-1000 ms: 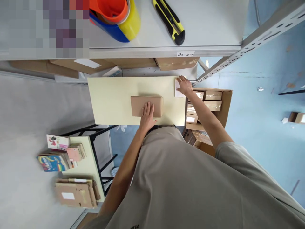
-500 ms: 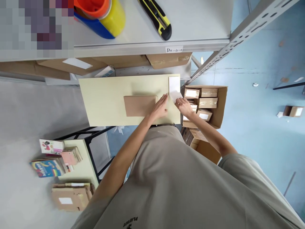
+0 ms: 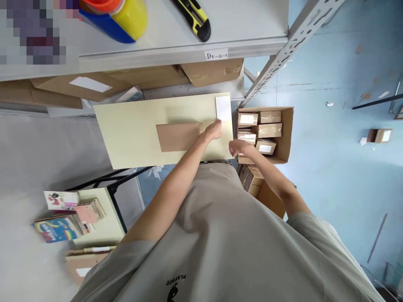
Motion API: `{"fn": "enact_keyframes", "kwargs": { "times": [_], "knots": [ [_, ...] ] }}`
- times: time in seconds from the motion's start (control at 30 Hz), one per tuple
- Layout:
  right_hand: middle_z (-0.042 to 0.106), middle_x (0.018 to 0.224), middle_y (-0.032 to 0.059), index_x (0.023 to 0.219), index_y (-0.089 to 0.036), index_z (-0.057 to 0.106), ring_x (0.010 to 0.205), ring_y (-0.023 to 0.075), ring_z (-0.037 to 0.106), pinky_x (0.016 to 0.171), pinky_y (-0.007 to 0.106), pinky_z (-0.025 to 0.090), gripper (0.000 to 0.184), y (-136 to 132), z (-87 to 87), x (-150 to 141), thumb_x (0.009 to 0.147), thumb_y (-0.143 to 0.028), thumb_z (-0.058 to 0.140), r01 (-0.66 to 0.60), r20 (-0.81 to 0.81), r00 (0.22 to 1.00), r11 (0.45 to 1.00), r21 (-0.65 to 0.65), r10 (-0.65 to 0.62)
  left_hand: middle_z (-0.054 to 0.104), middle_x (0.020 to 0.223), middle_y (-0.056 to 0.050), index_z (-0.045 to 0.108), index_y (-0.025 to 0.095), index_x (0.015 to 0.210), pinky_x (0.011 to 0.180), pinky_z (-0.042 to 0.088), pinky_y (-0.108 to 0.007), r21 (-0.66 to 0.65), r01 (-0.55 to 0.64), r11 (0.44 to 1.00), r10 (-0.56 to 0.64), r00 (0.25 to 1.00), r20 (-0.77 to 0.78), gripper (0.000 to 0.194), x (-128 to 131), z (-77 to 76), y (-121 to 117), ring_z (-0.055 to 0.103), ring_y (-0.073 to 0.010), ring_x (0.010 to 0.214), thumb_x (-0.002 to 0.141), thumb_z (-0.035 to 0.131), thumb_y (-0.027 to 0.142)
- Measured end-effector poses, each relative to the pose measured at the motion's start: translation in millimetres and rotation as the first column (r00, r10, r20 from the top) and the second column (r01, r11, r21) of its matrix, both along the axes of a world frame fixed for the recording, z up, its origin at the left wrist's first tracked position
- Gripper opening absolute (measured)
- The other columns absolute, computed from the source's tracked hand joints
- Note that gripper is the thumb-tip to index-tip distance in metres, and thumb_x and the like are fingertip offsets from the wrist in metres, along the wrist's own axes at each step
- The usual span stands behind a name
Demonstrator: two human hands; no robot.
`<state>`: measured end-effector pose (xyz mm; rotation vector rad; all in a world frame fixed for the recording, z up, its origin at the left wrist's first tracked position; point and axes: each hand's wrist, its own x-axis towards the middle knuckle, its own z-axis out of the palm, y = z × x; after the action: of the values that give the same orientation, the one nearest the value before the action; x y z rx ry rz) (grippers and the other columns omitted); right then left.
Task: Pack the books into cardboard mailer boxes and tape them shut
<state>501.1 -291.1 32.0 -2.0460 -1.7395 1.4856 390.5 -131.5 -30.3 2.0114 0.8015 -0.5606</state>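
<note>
On a pale yellow tabletop (image 3: 132, 134) lies a flat brown cardboard box (image 3: 178, 137). Close to the table's right end is a white paper label sheet (image 3: 223, 108). My left hand (image 3: 213, 131) is closed, its fingertips at the lower edge of that sheet, and its wrist is beside the cardboard box's right end. My right hand (image 3: 238, 147) is curled closed at the table's right edge, apart from the sheet. Whatever its fingers may hold is hidden.
An open carton (image 3: 286, 138) with several small boxes stands right of the table. Behind is a grey shelf (image 3: 245, 25) with a yellow-black box cutter (image 3: 195, 21) and a yellow tape roll (image 3: 134, 21). Books (image 3: 58, 226) lie on a lower-left table.
My right hand has left the paper sheet and moved down toward me, its fingers curled. My left hand's fingers, stretched out before, are now bent at the sheet's lower edge. The view has shifted.
</note>
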Motion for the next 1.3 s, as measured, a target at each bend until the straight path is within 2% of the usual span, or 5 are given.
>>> {"fn": "enact_keyframes", "kwargs": {
  "times": [0.13, 0.27, 0.4, 0.97, 1.3],
  "knots": [
    [0.088, 0.082, 0.0021, 0.078, -0.024, 0.089, 0.079, 0.0220, 0.081, 0.075, 0.031, 0.060, 0.027, 1.4, 25.9, 23.3, 0.077, -0.045, 0.106, -0.131, -0.462, 0.886, 0.979, -0.156, 0.045, 0.072, 0.168, -0.026, 0.074, 0.008, 0.156, 0.142, 0.050, -0.053, -0.185, -0.189, 0.964, 0.213, 0.970, 0.119, 0.066, -13.6, 22.7, -5.5, 0.064, -0.0427, 0.165, 0.092, 0.073, 0.026],
    [0.087, 0.087, 0.0035, 0.092, -0.022, 0.089, 0.074, 0.0168, 0.075, 0.068, 0.029, 0.059, 0.048, 5.3, 48.5, 47.5, 0.081, -0.068, 0.102, 0.371, -0.589, 0.726, 0.923, -0.100, -0.355, 0.089, 0.131, -0.023, 0.086, 0.014, 0.118, 0.115, 0.070, -0.053, -0.685, -0.306, 0.662, 0.472, 0.879, 0.064, 0.053, -73.1, 69.3, -9.8, 0.086, -0.0395, 0.130, 0.100, 0.067, 0.060],
    [0.078, 0.078, -0.0002, 0.087, -0.022, 0.082, 0.066, 0.0131, 0.064, 0.059, 0.027, 0.053, 0.061, 12.2, 59.4, 48.4, 0.078, -0.079, 0.103, 0.706, -0.595, 0.528, 0.703, -0.088, -0.605, 0.092, 0.115, -0.020, 0.085, 0.014, 0.116, 0.101, 0.075, -0.049, -0.725, -0.424, 0.543, 0.662, 0.747, 0.059, 0.059, -142.4, 113.4, -6.6, 0.092, -0.0371, 0.110, 0.088, 0.084, 0.066],
    [0.077, 0.084, 0.0014, 0.089, -0.023, 0.079, 0.080, 0.0175, 0.075, 0.068, 0.030, 0.063, 0.052, 66.2, 101.8, -61.9, 0.090, -0.071, 0.099, 0.685, -0.417, 0.677, 0.726, 0.058, -0.606, 0.089, 0.100, -0.009, 0.084, 0.014, 0.107, 0.103, 0.076, -0.049, -0.643, -0.379, 0.665, 0.649, 0.720, 0.246, 0.029, -261.4, 140.1, 44.0, 0.092, -0.0325, 0.108, 0.102, 0.094, 0.041],
    [0.085, 0.119, 0.0128, 0.114, -0.022, 0.082, 0.116, 0.0300, 0.083, 0.099, 0.046, 0.072, 0.046, 110.5, 79.2, -180.5, 0.106, -0.068, 0.082, 0.626, -0.075, 0.772, 0.733, 0.268, -0.632, 0.089, 0.098, -0.009, 0.085, 0.016, 0.102, 0.093, 0.077, -0.042, -0.673, -0.300, 0.676, 0.618, 0.728, 0.296, 0.035, -350.7, 124.4, 90.6, 0.091, -0.0289, 0.103, 0.098, 0.092, 0.050]
  ]
}}
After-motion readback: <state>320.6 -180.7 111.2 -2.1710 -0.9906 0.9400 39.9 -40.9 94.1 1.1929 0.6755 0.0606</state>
